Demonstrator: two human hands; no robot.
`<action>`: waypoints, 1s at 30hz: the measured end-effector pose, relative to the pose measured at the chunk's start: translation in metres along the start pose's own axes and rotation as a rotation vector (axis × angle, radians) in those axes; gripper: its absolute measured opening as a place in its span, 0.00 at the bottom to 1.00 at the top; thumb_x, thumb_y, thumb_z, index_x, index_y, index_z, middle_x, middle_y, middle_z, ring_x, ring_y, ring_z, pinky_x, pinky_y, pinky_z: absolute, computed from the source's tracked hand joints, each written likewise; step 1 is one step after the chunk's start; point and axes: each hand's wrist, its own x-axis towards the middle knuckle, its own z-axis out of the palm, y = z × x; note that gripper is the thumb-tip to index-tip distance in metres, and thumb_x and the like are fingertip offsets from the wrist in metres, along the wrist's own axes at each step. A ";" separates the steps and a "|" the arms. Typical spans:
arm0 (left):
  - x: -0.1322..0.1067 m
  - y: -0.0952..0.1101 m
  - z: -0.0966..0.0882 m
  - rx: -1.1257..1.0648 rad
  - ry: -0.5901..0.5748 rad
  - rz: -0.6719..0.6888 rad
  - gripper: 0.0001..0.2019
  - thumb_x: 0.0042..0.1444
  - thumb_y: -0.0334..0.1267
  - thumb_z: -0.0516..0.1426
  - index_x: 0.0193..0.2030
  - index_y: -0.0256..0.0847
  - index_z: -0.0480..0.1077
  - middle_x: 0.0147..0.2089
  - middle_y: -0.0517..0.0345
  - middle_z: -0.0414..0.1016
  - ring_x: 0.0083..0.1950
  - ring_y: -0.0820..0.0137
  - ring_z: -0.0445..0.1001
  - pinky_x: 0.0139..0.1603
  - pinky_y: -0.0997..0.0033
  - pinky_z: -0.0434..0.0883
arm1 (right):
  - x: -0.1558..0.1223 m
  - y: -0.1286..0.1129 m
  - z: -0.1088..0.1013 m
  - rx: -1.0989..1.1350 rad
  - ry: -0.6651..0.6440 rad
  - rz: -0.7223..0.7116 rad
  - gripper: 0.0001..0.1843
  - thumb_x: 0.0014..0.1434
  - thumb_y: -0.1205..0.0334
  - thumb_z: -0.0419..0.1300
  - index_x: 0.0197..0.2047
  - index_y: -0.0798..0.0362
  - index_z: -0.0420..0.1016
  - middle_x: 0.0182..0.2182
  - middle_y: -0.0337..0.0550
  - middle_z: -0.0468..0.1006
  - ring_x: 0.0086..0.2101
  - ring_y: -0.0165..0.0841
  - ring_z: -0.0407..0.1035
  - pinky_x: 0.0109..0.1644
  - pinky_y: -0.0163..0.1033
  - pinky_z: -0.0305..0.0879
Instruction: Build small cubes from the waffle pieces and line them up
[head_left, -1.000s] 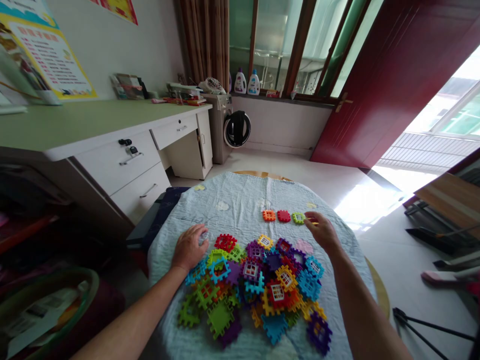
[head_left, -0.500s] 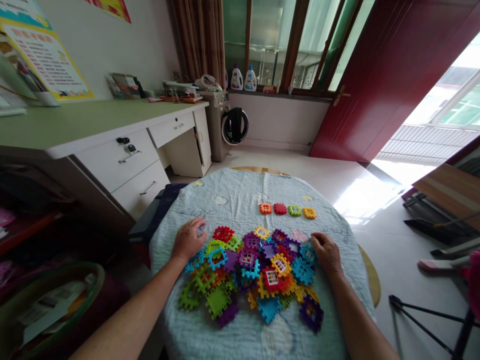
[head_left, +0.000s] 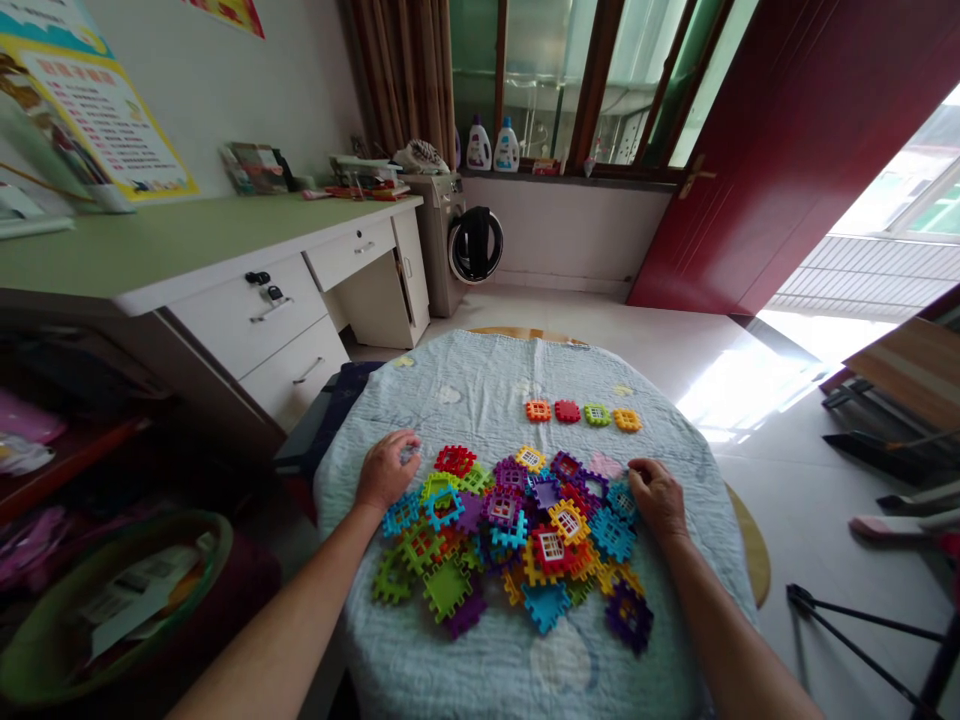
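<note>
A heap of coloured plastic interlocking tiles (head_left: pixel 517 545) lies on a round table under a pale blue quilted cloth (head_left: pixel 465 385). Beyond the heap, a row of small tiles runs orange (head_left: pixel 538 410), red (head_left: pixel 568 411), green (head_left: pixel 597 414), yellow-orange (head_left: pixel 627 420). My left hand (head_left: pixel 387 470) rests on the cloth at the heap's left edge, fingers curled loosely, nothing visible in it. My right hand (head_left: pixel 658 495) lies at the heap's right edge, fingers bent down onto a light blue tile (head_left: pixel 621 500) and next to a pink one (head_left: pixel 606 466).
A long desk with white drawers (head_left: pixel 270 320) runs along the left wall. A green basket (head_left: pixel 112 610) sits on the floor at lower left. A washing machine (head_left: pixel 457 245) stands at the back. Tripod legs (head_left: pixel 862 650) and furniture are at right.
My right hand set a yellow-orange tile at the right end of the row, then drew back to the heap's right edge. My left hand has stayed put.
</note>
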 end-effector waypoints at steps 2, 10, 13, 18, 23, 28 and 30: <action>0.000 0.001 -0.001 -0.009 -0.008 -0.009 0.11 0.51 0.40 0.53 0.38 0.42 0.74 0.52 0.48 0.78 0.56 0.59 0.74 0.63 0.57 0.67 | 0.000 -0.001 0.000 -0.008 -0.005 -0.006 0.13 0.49 0.54 0.52 0.31 0.50 0.74 0.32 0.46 0.77 0.34 0.39 0.70 0.42 0.43 0.66; 0.000 0.010 -0.010 -0.090 -0.027 -0.061 0.12 0.51 0.41 0.52 0.37 0.43 0.74 0.49 0.51 0.79 0.55 0.61 0.75 0.63 0.58 0.68 | 0.000 -0.003 -0.002 -0.003 -0.010 0.000 0.13 0.49 0.54 0.53 0.31 0.50 0.74 0.32 0.46 0.77 0.34 0.38 0.70 0.43 0.43 0.66; -0.001 0.012 -0.011 -0.125 -0.030 -0.083 0.13 0.50 0.42 0.52 0.38 0.42 0.74 0.46 0.51 0.80 0.52 0.61 0.76 0.61 0.59 0.70 | 0.000 -0.003 -0.002 -0.001 -0.013 0.009 0.13 0.49 0.53 0.53 0.31 0.50 0.75 0.32 0.46 0.77 0.33 0.38 0.70 0.43 0.42 0.65; 0.003 0.011 -0.013 -0.162 -0.039 -0.126 0.13 0.49 0.42 0.53 0.37 0.40 0.74 0.44 0.50 0.80 0.50 0.60 0.77 0.59 0.59 0.70 | 0.000 -0.005 -0.004 0.015 -0.016 0.018 0.13 0.49 0.53 0.53 0.31 0.51 0.75 0.32 0.46 0.77 0.33 0.38 0.70 0.42 0.43 0.65; 0.010 0.052 -0.022 -0.189 -0.126 -0.163 0.13 0.49 0.41 0.54 0.39 0.40 0.74 0.44 0.52 0.79 0.50 0.60 0.76 0.58 0.59 0.71 | -0.001 -0.006 -0.005 0.036 -0.027 0.021 0.13 0.49 0.52 0.54 0.31 0.50 0.75 0.32 0.46 0.77 0.31 0.38 0.69 0.42 0.43 0.65; -0.009 0.140 -0.014 -0.152 -0.379 0.118 0.12 0.56 0.44 0.56 0.43 0.42 0.75 0.50 0.51 0.78 0.53 0.61 0.74 0.59 0.61 0.68 | -0.002 -0.007 -0.006 0.062 -0.031 0.017 0.13 0.50 0.53 0.54 0.32 0.50 0.75 0.32 0.46 0.77 0.32 0.37 0.69 0.42 0.43 0.66; -0.019 0.167 -0.003 -0.003 -0.440 0.118 0.18 0.57 0.49 0.57 0.49 0.42 0.74 0.51 0.48 0.77 0.54 0.57 0.73 0.59 0.57 0.67 | -0.002 -0.008 -0.006 0.072 -0.029 0.017 0.12 0.50 0.53 0.54 0.32 0.50 0.75 0.32 0.45 0.76 0.32 0.37 0.69 0.41 0.42 0.66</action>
